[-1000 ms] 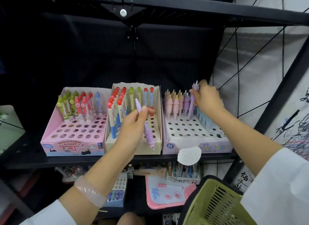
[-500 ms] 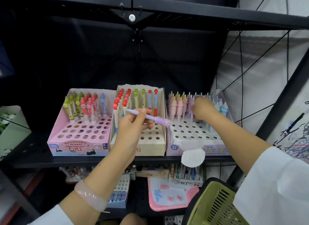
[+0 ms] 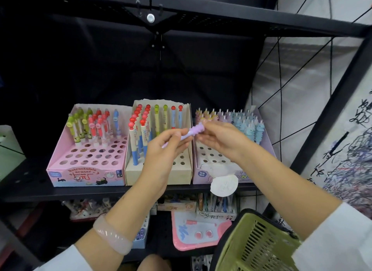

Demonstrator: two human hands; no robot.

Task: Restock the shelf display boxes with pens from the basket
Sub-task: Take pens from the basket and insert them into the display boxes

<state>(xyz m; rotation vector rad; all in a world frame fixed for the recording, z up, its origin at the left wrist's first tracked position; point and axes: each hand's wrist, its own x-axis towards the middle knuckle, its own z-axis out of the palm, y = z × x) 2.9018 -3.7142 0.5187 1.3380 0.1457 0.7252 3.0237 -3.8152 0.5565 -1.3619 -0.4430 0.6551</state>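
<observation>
Three display boxes stand on the black shelf: a pink box (image 3: 60, 166) at the left, a cream box (image 3: 187, 170) in the middle, a lilac unicorn box (image 3: 265, 135) at the right. Each holds upright pens at its back and open holes in front. My left hand (image 3: 161, 149) pinches a purple unicorn pen (image 3: 193, 130) by its barrel, held level in front of the cream box. My right hand (image 3: 219, 138) meets it at the pen's thick top end, fingers curled round that end. A green basket (image 3: 253, 244) hangs at the lower right on my right arm.
A black upper shelf (image 3: 201, 12) runs overhead. A round white tag (image 3: 224, 185) hangs from the shelf edge under the lilac box. The lower shelf carries more stationery and a pink-rimmed board (image 3: 193, 230). A scribbled white wall panel (image 3: 346, 149) stands at the right.
My right hand has left the back row of the lilac box and come left to the purple pen's top end. My left hand has raised the pen toward it.
</observation>
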